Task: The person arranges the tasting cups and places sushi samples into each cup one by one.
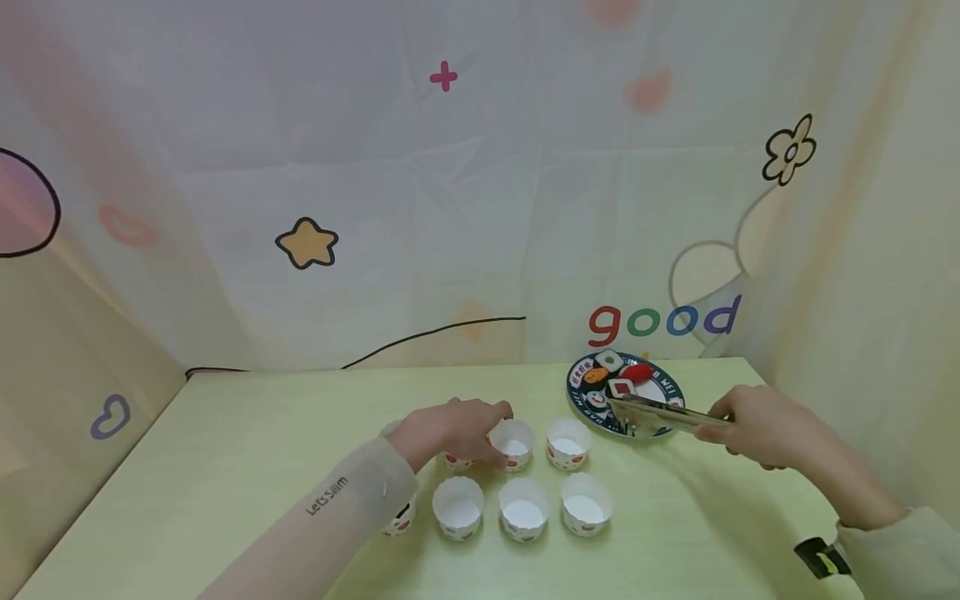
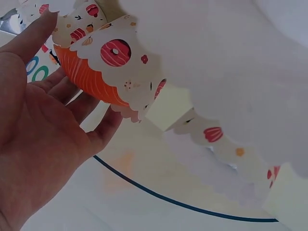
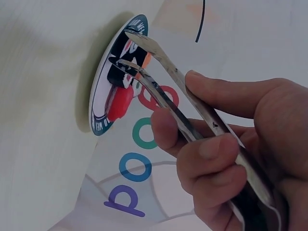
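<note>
My left hand [image 1: 459, 423] [image 2: 48, 125] curls its thumb and fingers round a white paper cup [image 1: 516, 446] in the back row. Beside the fingers in the left wrist view is an orange piece with white lines [image 2: 91, 81], partly covered by a scalloped cup rim [image 2: 137, 62]; whether it lies inside a cup I cannot tell. My right hand [image 1: 772, 425] [image 3: 250, 120] grips metal tongs [image 1: 678, 414] [image 3: 209, 113], whose slightly parted tips are over the dark-rimmed plate [image 1: 655, 392] [image 3: 98, 103]. Toy sushi pieces lie there, including a red one [image 1: 637, 372] [image 3: 120, 102].
Several more paper cups stand in two rows on the pale table [image 1: 240, 467], among them one at the back right [image 1: 567, 444] and one at the front right [image 1: 586, 505]. A printed cloth [image 1: 375, 183] hangs behind the table. Another cloth side is close to my right arm.
</note>
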The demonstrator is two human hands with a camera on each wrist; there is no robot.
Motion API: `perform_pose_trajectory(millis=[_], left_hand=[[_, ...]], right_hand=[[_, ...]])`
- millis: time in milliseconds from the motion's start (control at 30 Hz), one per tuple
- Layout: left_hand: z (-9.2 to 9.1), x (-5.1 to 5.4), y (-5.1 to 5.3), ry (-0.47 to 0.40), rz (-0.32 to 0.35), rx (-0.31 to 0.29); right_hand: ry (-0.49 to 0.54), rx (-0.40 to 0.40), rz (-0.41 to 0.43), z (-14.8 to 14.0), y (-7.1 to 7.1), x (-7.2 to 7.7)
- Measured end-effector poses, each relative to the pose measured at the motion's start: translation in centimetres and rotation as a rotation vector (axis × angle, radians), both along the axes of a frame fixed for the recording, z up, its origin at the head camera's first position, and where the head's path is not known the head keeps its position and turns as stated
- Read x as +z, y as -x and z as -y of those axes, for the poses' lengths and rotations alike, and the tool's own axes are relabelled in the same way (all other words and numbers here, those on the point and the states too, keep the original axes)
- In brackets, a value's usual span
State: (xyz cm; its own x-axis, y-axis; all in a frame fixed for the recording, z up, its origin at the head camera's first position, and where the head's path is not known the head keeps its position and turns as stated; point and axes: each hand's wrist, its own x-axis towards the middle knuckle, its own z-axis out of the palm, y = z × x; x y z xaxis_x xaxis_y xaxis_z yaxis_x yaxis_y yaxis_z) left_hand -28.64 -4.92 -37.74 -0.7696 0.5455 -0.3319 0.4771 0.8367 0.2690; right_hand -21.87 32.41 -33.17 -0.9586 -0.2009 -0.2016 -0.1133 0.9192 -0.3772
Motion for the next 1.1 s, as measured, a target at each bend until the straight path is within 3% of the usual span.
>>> perform_pose_trajectory(millis=[333,667,1100], left_hand=[[0.21,-0.13,0.07,-0.032,0.063,0.067],[0.43,-0.44,0.31,-0.063,0.082,0.038],[0.64,-0.69,0.55,-0.094,0.092,0.029]], right_hand=[[0.016,0.02,0.009,0.53,0.15,0.18],[0.015,0.008,-0.015,0.37,0.32,-0.18],[-0.024,0.06,-0.142,0.17,0.08,0.17]])
